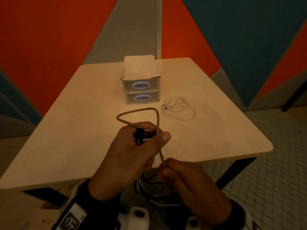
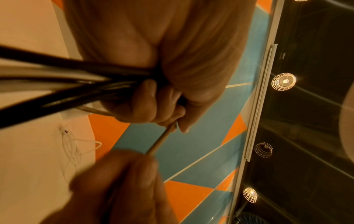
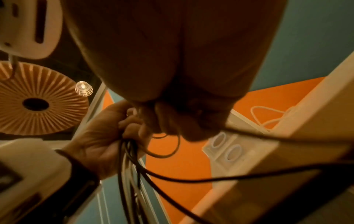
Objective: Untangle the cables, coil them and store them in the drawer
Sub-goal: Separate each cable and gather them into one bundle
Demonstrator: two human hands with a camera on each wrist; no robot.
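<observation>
Pinching tan cable upright, right hand below left hand.

No legible text, label, brand or number is showing in any view; the wrist band marking is appearing too blurred to read.

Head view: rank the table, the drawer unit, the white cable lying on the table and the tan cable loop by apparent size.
1. table
2. drawer unit
3. tan cable loop and white cable: about alike. The loop is held nearer the camera, so I leave them unranked.
</observation>
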